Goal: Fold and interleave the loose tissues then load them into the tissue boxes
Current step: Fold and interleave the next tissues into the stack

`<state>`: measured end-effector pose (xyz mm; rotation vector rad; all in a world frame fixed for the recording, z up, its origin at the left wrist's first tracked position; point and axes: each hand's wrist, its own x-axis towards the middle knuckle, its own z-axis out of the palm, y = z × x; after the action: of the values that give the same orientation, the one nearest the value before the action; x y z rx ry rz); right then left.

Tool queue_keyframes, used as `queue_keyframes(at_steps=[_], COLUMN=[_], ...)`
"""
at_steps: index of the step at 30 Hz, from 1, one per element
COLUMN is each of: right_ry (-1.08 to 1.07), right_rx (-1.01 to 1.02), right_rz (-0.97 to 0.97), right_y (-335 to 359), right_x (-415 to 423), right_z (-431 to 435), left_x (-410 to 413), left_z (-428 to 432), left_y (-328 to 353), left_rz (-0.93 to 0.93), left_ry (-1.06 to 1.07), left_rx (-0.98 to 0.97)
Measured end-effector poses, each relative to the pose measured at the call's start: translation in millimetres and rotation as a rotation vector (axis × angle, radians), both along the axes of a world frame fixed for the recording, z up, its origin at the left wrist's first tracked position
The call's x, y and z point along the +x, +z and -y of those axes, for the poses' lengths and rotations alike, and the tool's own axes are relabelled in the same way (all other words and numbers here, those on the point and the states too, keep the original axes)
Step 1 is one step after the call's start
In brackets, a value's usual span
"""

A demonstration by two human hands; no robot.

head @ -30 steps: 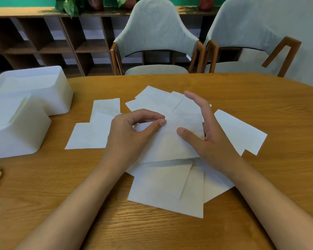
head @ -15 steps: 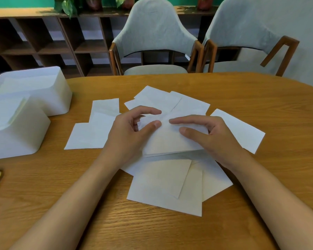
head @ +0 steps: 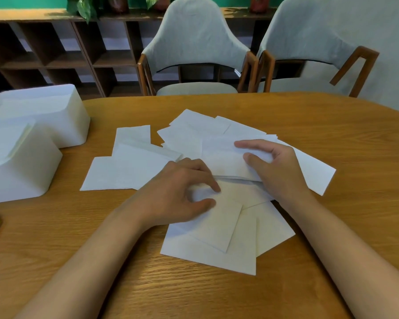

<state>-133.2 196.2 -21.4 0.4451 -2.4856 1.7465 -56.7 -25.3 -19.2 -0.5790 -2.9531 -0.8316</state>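
L hand [head: 182, 194] dropped toward near edge, off folded tissue [head: 224, 162]; R hand [head: 276, 166] grip stays pinched on it, mid-desk. L grip curled over loose tissues [head: 217, 245], can't tell if clamped. Suggest: square edges, press crease flat before interleaving. Destination tissue boxes [head: 21, 169] at left edge.

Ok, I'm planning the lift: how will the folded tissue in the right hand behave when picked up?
Probably floppy: the folded tissue looks thin, its near edge lifted off the pile where the right hand pinches it. Likely light, so a push may slide it over the pile. It could unfold if lifted by one layer.
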Motion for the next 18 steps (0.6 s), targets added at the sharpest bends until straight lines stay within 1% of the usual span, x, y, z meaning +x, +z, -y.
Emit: queue_keyframes(at_steps=[6, 8, 12, 15, 18], right_ry=[0.038, 0.058, 0.175, 0.270, 0.252], right_rx=[-0.001, -0.032, -0.083, -0.032, -0.048], right_rz=[0.012, 0.015, 0.034, 0.006, 0.028], right_y=[2.2, 3.0, 8.5, 11.0, 9.4], right_x=[3.6, 4.2, 9.5, 15.9, 18.9], right_z=[2.1, 2.3, 2.8, 4.4, 8.4], left_x=[-1.3, 0.1, 2.4, 1.4, 1.1], left_z=[-0.8, -2.0, -7.1, -7.8, -6.8], left_y=[2.6, 4.9, 8.4, 8.3, 8.6], left_rz=[0.005, -0.009, -0.096, -0.134, -0.136], left_ry=[0.002, 0.039, 0.114, 0.200, 0.251], left_rx=[0.085, 0.171, 0.446, 0.574, 0.649])
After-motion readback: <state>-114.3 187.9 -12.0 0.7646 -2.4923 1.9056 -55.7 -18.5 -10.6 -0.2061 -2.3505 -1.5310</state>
